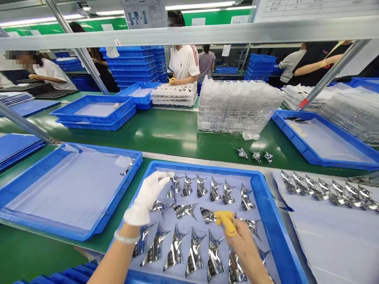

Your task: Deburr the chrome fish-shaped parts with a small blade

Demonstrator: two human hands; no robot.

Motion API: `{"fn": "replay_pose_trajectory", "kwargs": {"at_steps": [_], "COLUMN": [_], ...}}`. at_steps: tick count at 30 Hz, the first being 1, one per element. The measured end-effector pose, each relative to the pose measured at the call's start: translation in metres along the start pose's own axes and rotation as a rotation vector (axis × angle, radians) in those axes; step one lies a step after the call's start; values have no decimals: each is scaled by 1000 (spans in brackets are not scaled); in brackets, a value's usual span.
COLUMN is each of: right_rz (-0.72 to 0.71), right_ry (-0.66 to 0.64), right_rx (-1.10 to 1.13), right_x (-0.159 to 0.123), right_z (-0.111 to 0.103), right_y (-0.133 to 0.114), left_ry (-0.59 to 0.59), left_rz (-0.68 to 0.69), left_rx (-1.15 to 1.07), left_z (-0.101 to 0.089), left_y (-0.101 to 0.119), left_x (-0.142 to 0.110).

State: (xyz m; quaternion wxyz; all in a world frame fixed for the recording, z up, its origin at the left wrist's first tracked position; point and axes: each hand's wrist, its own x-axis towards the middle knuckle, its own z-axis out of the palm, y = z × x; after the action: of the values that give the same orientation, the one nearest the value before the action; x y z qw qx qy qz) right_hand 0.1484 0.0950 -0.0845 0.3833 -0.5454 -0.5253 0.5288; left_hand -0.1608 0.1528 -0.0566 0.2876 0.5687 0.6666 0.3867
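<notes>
Left hand [147,195], gloved, pinches a chrome part [171,192] over the blue tray [276,228], centre of frame. Right hand [241,234], yellow-covered fingertips at another part [207,215] — grip cannot be told. Upper centre: posted sheet [145,12] — print illegible.

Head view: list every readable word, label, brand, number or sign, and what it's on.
None readable.
Large hanging sheet, top centre: text and diagrams, too blurred.
Upper-right sheet: rows of print, too blurred.
Sheets on green wall: too small.
Left blue tray, side wall: dark marks, illegible.
White shirt: small chest print, illegible.
</notes>
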Motion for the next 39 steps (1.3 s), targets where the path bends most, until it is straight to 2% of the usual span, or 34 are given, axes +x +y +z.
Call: {"fn": "replay_pose_trajectory", "kwargs": {"at_steps": [2,5,9,11,13,16,19,21,22,26,28,33,39], "right_rz": [-13,41,145,198,224,179,62,-99,-210,-662,-811,-971,-1032], "right_ry": [-103,-269,-417,-423,-375,-275,-198,-152,-131,-60,-11,42,80], "right_rx": [75,192,372,443,495,494,395,254,165,-187,-320,-461,-502], "right_x": [2,-1,-15,-22,-27,-34,-39,-43,-45,-54,-57,-60,-60], "right_z": [26,51,68,71,72,69,64,62,61,57,54,48,46], "right_y": [-14,-35,-50,-50,-49,-50,-51,-51,-50,-43,-39,-33,-32], "left_ry": [-24,12,38,7,-22,27,-34,-94,-88,91,168,268,259], "left_rz": [26,-1,-188,-255,-312,-301,-217,-166,-147,-72,-17,117,220], "left_rx": [-179,-358,-770,-861,-897,-864,-787,-698,-646,-539,-530,-470,-434], "left_z": [2,14,34,40,42,39,36,37,38,42,41,36,35], "left_y": [16,32,35,35,37,41,41,39,38,40,45,54,50], "left_x": [-35,-78,-101,-104,-106,-111,-118,-122,-124,-131,-134,-140,-146]}}
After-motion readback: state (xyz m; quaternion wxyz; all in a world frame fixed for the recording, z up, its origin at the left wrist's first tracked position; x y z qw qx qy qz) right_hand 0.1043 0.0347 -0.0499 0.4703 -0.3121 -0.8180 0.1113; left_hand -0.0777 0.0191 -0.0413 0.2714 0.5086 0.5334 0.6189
